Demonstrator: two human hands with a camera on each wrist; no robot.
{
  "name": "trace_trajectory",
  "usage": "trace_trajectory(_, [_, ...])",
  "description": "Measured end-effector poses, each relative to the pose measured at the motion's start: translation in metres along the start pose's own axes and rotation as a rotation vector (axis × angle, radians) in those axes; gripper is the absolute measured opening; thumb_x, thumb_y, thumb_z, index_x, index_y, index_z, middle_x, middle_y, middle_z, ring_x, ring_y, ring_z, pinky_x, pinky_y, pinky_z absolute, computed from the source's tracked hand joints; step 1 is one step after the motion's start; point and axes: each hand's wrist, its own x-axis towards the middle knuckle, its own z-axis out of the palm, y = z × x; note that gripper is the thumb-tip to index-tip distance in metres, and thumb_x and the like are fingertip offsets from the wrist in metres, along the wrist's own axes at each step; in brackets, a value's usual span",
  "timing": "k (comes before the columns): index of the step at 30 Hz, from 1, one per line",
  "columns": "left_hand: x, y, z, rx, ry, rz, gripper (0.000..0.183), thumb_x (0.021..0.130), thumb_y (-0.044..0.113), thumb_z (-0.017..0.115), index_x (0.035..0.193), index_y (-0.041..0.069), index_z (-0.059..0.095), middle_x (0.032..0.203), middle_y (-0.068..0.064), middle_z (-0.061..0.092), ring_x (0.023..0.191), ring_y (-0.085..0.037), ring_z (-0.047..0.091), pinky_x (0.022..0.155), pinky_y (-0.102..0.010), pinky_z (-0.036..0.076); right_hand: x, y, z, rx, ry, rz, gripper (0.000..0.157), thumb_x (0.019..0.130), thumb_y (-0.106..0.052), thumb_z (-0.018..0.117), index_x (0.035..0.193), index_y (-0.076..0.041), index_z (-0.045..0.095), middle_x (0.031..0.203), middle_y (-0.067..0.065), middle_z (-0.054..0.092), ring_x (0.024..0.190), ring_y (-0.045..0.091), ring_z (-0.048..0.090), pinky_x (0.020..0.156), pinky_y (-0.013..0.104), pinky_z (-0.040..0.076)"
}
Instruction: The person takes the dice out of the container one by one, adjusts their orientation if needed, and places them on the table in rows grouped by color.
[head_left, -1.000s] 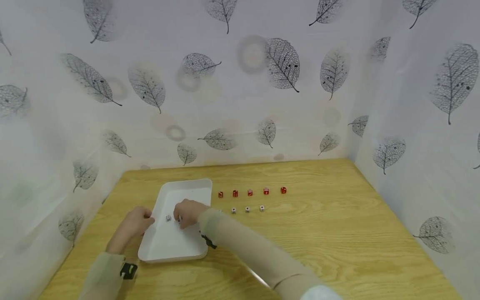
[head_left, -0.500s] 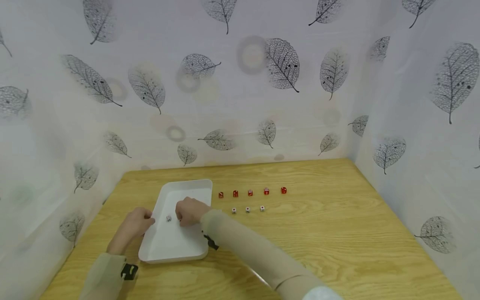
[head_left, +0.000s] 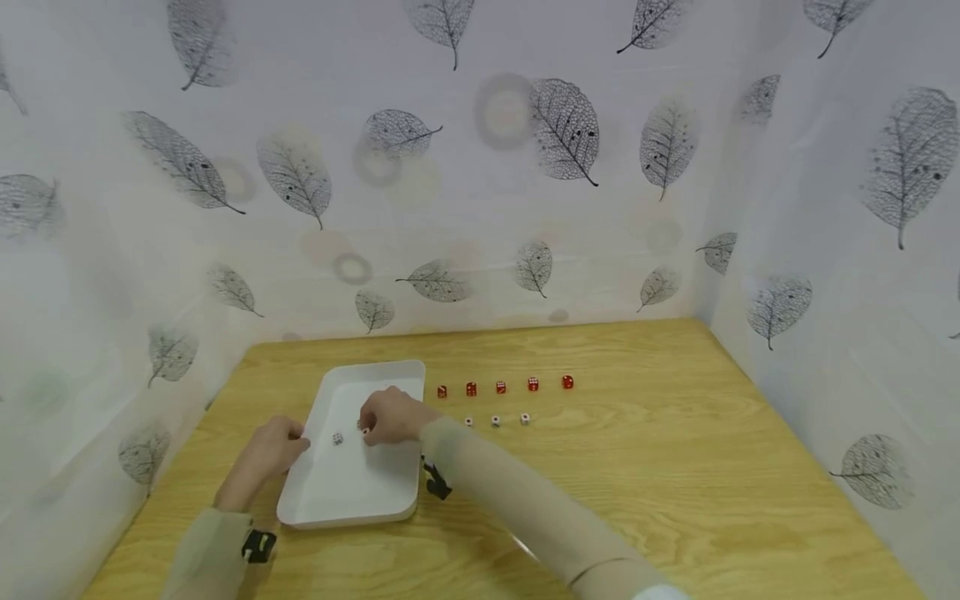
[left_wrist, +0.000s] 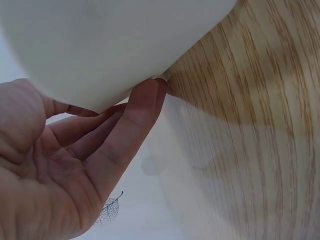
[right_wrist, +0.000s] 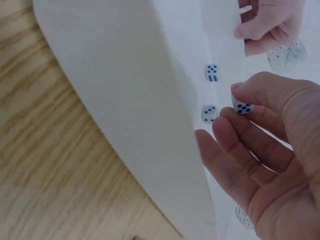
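Note:
My left hand (head_left: 266, 450) holds the left rim of a shallow white tray (head_left: 348, 496); in the left wrist view its thumb is at the rim and its fingers (left_wrist: 142, 100) lie against the outside. Over the tray, my right hand (head_left: 393, 415) pinches a white die (right_wrist: 243, 107) with blue pips between thumb and fingertip. Two more white dice lie on the tray floor: one die (right_wrist: 212, 73) farther left, another die (right_wrist: 209, 114) right beside the pinching fingers. My right forearm crosses the tray's right rim.
Right of the tray, a row of red dice (head_left: 501, 387) stands on the wooden table (head_left: 675, 467). In front of it is a shorter row of white dice (head_left: 496, 422), its left end close to my right sleeve. A leaf-patterned white curtain (head_left: 480, 192) encloses the table's back and sides.
My right hand has lifted a little and shifted slightly right inside the tray, bringing the pinched die and one beside it into sight. My left hand stays on the rim.

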Motion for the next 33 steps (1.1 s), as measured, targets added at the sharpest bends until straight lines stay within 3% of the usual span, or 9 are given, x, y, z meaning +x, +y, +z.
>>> trace_trajectory(16, [0.005,-0.004,0.001,0.014,-0.012,-0.021,0.039,0.092,0.009,0.053,0.12,-0.018,0.056,0.103,-0.026,0.064,0.082,-0.025,0.061,0.064,-0.033,0.055,-0.029,0.033,-0.014,0.173,0.087,-0.059,0.011,0.087,-0.019,0.072,0.096,-0.013,0.074,0.084,-0.008,0.066,0.076,0.003,0.057,0.066,0.014,0.048])
trace_trajectory(25, [0.006,-0.005,0.001,0.02,-0.004,0.002,0.035,0.091,0.008,0.053,0.115,-0.016,0.06,0.094,-0.02,0.065,0.077,-0.022,0.059,0.062,-0.031,0.053,-0.046,0.054,-0.022,0.217,0.14,-0.06,0.012,0.088,-0.018,0.072,0.097,-0.012,0.074,0.087,-0.006,0.069,0.077,0.002,0.059,0.065,0.015,0.051])
trace_trajectory(33, [0.005,-0.005,0.002,0.019,-0.009,0.006,0.029,0.092,0.008,0.053,0.108,-0.014,0.064,0.086,-0.015,0.064,0.074,-0.021,0.058,0.06,-0.03,0.051,-0.059,0.072,-0.027,0.227,0.163,-0.081,0.011,0.087,-0.017,0.071,0.096,-0.011,0.074,0.087,-0.005,0.069,0.078,0.002,0.06,0.072,0.016,0.051])
